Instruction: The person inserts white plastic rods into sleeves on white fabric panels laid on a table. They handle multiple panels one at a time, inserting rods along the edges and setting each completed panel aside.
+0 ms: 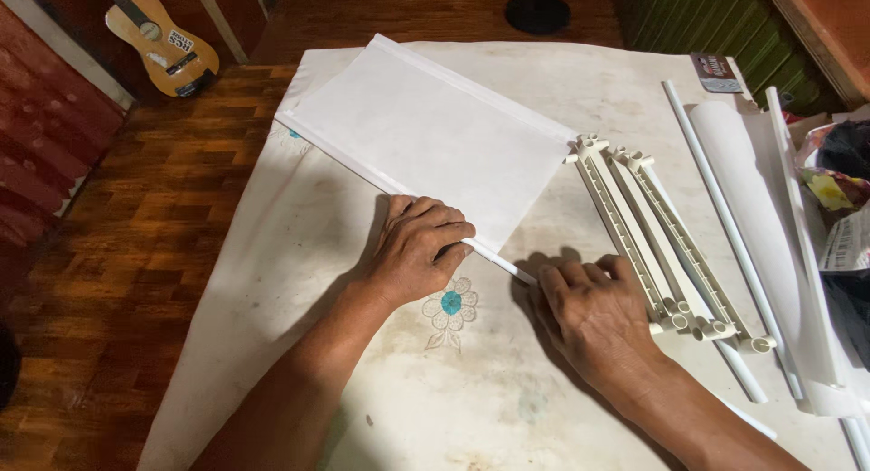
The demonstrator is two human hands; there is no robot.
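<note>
Pressing down on a thin white rod [426, 219], the left hand [419, 246] lies knuckles-up with fingers curled over it at the near edge of a white paper sheet [426, 131]. The rod runs along that edge, its free tip poking out toward the right hand [594, 317]. Right hand rests flat beside the tip, fingers bent, thumb side close to the rod end; whether it pinches the tip cannot be told.

Sheet: smooth, matte, rectangular, with a folded ridge along its far edge. It lies on a stained cream tablecloth [299, 253] bearing an embroidered flower with a teal centre [450, 303].

Just right of the right hand: cream plastic ribbed frames [666, 244], long, slotted, tube sockets at both ends. Further right: white tubes [725, 208] and a rolled white sheet [757, 199]. No containers visible.

Wooden parquet floor [145, 199]; a small guitar [163, 45] at top left.
</note>
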